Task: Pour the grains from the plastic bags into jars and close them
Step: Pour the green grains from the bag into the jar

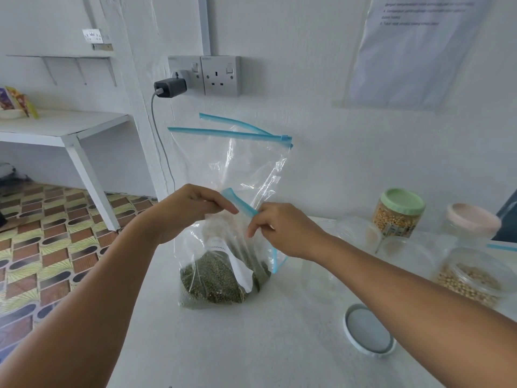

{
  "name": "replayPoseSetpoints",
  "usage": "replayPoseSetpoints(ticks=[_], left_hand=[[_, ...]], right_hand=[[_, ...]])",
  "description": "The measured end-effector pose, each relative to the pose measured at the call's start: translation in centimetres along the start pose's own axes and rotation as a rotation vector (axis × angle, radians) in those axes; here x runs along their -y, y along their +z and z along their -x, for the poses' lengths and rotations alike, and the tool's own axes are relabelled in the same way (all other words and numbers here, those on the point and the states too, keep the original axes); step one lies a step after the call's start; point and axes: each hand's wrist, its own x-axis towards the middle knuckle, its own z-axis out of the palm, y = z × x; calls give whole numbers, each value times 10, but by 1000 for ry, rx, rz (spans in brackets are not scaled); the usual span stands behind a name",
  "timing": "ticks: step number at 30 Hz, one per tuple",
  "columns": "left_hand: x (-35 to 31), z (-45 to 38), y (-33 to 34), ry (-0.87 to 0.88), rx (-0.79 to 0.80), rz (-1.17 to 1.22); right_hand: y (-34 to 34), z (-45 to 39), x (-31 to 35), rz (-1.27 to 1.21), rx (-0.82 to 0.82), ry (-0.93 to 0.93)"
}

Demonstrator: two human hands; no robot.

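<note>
the left hand [187, 211] and the right hand [282, 228] both pinch a blue zip strip [240, 204] of the bag [223, 247] of green grains [218, 281], which stands on the white table [223, 345]. i think the top should be pulled wide and the bag kept upright, so nothing spills. i count one green-grain bag, one loose lid [369, 329], and at least three jars [398, 212] on the right.

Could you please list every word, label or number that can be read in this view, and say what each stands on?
"ontents": white label on the plastic bag of green grains; its first letter is hidden.
Wall notice: several printed lines, too blurred to read.
Label on the green-lidded jar: too small to read.
</note>
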Motion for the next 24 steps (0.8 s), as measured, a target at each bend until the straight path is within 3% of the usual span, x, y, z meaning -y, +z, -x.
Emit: replayPoseSetpoints(ticks=[5, 11, 17, 22, 24], left_hand=[[-1, -5, 4, 15, -127, -18], [9, -11, 7, 73, -294, 74], [11, -16, 9, 98, -365, 149], [9, -17, 0, 134, -456, 262], [6, -18, -1, 145, -431, 251]], right_hand=[[-3, 1, -3, 7, -2, 15], [-14, 11, -7, 222, 295, 106], [-24, 9, -10, 246, 266, 148], [-40, 13, -9, -53, 90, 142], [-45, 14, -7, -48, 158, 140]])
